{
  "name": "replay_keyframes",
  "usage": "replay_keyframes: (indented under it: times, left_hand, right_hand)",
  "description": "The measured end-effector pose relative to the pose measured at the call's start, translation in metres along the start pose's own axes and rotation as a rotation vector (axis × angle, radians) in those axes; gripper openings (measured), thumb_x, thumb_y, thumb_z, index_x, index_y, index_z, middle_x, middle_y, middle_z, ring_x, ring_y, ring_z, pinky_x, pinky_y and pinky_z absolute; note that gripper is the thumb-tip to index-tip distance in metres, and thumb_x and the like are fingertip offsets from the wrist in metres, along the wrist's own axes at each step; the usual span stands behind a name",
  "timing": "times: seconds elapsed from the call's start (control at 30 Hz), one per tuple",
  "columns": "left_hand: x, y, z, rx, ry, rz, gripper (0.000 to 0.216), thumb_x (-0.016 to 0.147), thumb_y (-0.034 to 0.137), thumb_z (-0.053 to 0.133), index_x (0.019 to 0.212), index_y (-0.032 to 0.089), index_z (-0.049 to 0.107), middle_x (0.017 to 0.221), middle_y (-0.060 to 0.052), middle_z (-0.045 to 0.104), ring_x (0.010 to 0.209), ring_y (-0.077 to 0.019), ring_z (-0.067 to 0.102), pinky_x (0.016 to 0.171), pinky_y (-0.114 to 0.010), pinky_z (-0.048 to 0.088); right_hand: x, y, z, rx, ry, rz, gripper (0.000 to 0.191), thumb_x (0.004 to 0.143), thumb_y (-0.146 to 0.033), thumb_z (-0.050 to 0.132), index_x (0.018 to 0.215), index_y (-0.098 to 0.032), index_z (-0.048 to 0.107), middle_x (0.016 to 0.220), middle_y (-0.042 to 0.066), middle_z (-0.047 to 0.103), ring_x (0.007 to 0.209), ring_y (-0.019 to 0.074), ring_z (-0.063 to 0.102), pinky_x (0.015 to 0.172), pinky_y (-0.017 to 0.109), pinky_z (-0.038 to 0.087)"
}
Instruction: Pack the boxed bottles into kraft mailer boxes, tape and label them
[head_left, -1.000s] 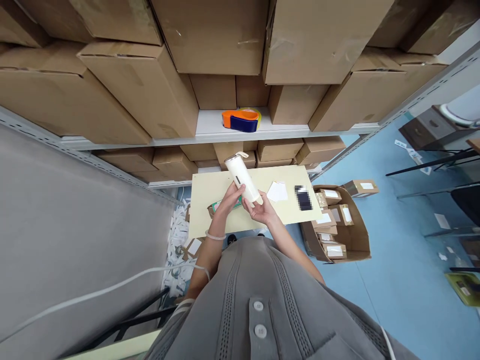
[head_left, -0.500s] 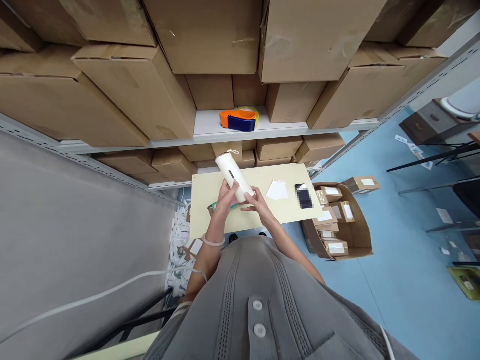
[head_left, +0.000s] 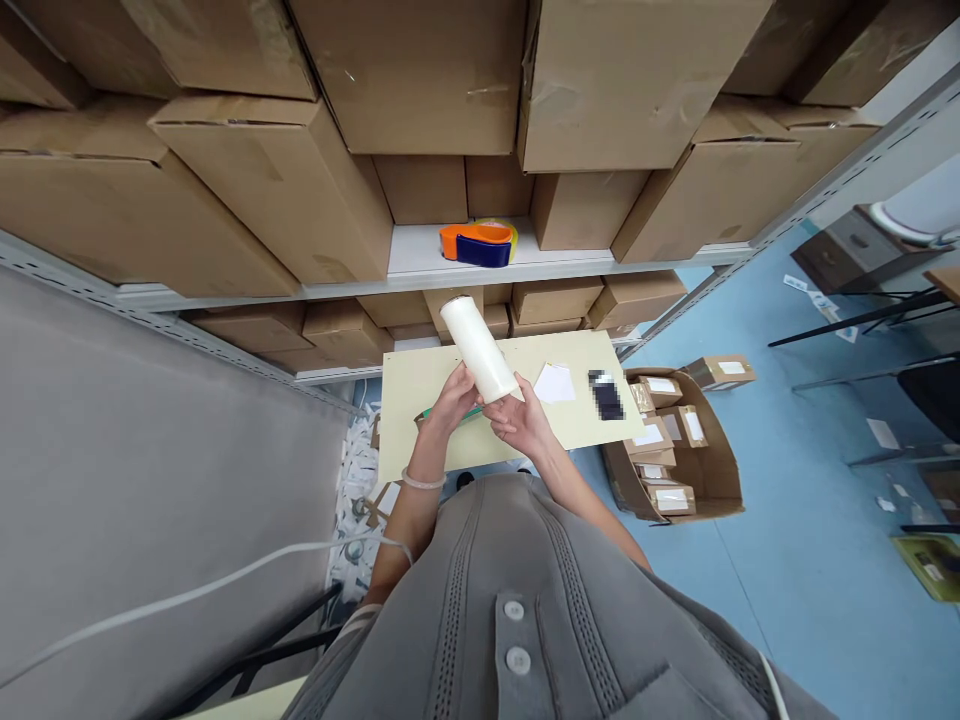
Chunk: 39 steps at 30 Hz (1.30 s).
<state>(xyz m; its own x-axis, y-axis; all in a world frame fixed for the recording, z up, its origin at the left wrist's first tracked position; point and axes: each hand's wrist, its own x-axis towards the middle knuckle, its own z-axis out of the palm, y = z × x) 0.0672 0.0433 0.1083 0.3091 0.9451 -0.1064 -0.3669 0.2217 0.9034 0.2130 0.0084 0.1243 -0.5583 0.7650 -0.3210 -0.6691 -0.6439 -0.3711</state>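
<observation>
Cream table [head_left: 412, 375]; smooth white cylinder [head_left: 478, 350]

A hand could pass over the bare table [head_left: 405, 370] left of the left hand [head_left: 454, 399], or along its near strip between the white papers [head_left: 555, 384] and the front edge. The raised bottle [head_left: 478, 348] blocks the middle; the shelf [head_left: 570, 263] and boxes [head_left: 556, 299] beneath it bar the far side.

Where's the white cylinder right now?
In the head view, near the middle, the white cylinder tilts over the pale table, its lower end at the left hand and right hand, below the tape dispenser.
</observation>
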Motion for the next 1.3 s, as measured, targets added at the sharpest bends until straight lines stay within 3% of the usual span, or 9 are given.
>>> replay_keyframes:
  times: [0.1,0.33,0.47,0.53,0.67,0.73,0.83,1.13,1.3]
  left_hand:
    - [0.001,-0.002,0.003,-0.012,0.038,0.005,0.064,0.075,0.060,0.069,0.119,0.015,0.056,0.106,-0.011,0.069,0.048,-0.0057,0.047,0.050,-0.026,0.046]
    - [-0.005,0.005,0.011,-0.026,0.130,0.061,0.054,0.074,0.050,0.075,0.114,0.018,0.057,0.094,-0.006,0.066,0.064,-0.0130,0.061,0.047,-0.022,0.046]
    - [-0.007,0.010,0.016,0.047,0.181,0.136,0.054,0.072,0.047,0.076,0.113,0.018,0.056,0.100,-0.007,0.066,0.078,-0.0175,0.065,0.057,-0.023,0.051]
    - [-0.008,0.015,0.016,0.146,0.214,0.207,0.054,0.072,0.045,0.077,0.113,0.018,0.056,0.107,-0.008,0.066,0.092,-0.0213,0.065,0.071,-0.027,0.053]
    - [-0.013,0.025,0.016,0.531,0.318,0.316,0.063,0.066,0.037,0.081,0.121,0.020,0.056,0.121,-0.010,0.063,0.114,-0.0281,0.058,0.094,-0.035,0.047]
    - [-0.015,0.027,0.018,0.745,0.376,0.351,0.067,0.064,0.034,0.083,0.124,0.022,0.056,0.126,-0.011,0.061,0.119,-0.0318,0.054,0.100,-0.040,0.042]
    - [-0.016,0.025,0.025,1.012,0.399,0.396,0.062,0.068,0.035,0.080,0.124,0.023,0.057,0.124,-0.011,0.062,0.118,-0.0341,0.053,0.108,-0.045,0.034]
    - [-0.011,0.017,0.036,1.317,0.519,0.404,0.046,0.082,0.041,0.062,0.122,0.020,0.056,0.114,-0.011,0.066,0.107,-0.0303,0.059,0.101,-0.044,0.040]
    - [-0.013,0.020,0.031,1.364,0.470,0.493,0.062,0.080,0.045,0.067,0.134,0.021,0.046,0.125,-0.011,0.064,0.116,-0.0314,0.057,0.118,-0.055,0.013]
  right_hand:
    - [0.000,0.001,-0.001,0.066,-0.033,0.058,0.049,0.095,-0.059,0.034,0.103,-0.016,0.057,0.081,0.005,0.062,0.049,0.0085,0.034,0.030,0.013,0.027]
    - [0.002,0.001,0.001,0.064,-0.059,0.106,0.055,0.094,-0.061,0.029,0.109,-0.016,0.056,0.083,0.005,0.061,0.048,0.0083,0.032,0.029,0.014,0.026]
    - [0.004,-0.001,-0.004,-0.094,-0.047,0.101,0.054,0.093,-0.062,0.033,0.106,-0.016,0.058,0.084,0.006,0.064,0.052,0.0099,0.042,0.034,0.016,0.033]
    - [0.004,-0.004,-0.008,-0.273,0.060,0.002,0.047,0.090,-0.060,0.043,0.101,-0.018,0.059,0.084,0.005,0.065,0.058,0.0120,0.050,0.041,0.019,0.040]
    - [-0.002,-0.017,-0.008,-0.690,0.328,-0.418,0.040,0.084,-0.056,0.059,0.101,-0.020,0.061,0.101,0.006,0.067,0.076,0.0141,0.059,0.061,0.023,0.050]
    - [-0.004,-0.025,-0.002,-0.832,0.342,-0.581,0.042,0.082,-0.054,0.062,0.109,-0.022,0.059,0.113,0.006,0.066,0.088,0.0149,0.060,0.074,0.025,0.051]
    - [-0.002,-0.030,0.007,-0.931,0.318,-0.686,0.048,0.077,-0.051,0.069,0.113,-0.023,0.054,0.114,0.006,0.065,0.096,0.0165,0.061,0.081,0.027,0.049]
    - [0.026,-0.016,0.013,-0.798,0.471,-0.736,0.059,0.060,-0.043,0.084,0.105,-0.022,0.054,0.109,0.006,0.066,0.094,0.0182,0.063,0.071,0.026,0.049]
    - [0.030,-0.018,0.013,-0.489,0.495,-0.660,0.051,0.058,-0.037,0.087,0.099,-0.020,0.060,0.100,0.003,0.070,0.089,0.0160,0.064,0.071,0.024,0.051]
